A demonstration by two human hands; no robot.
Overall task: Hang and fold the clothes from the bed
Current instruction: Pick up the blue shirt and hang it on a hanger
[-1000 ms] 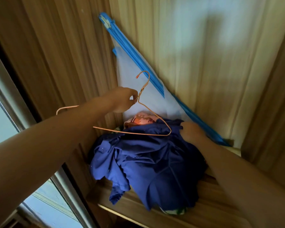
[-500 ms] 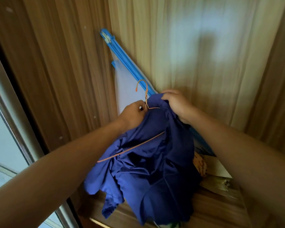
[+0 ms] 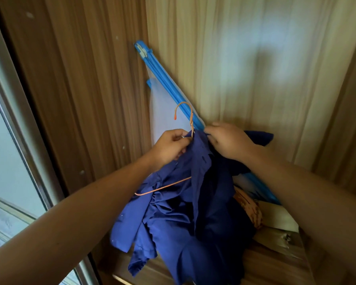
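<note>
My left hand (image 3: 170, 147) and right hand (image 3: 228, 140) each pinch the blue shirt (image 3: 193, 212) on either side of the orange hanger (image 3: 192, 125) neck. The shirt's hem spills over the wooden shelf (image 3: 275, 264) front edge. A blue-framed panel (image 3: 167, 79) leans just behind, with the bare back wall (image 3: 255, 58) above the hook.
</note>
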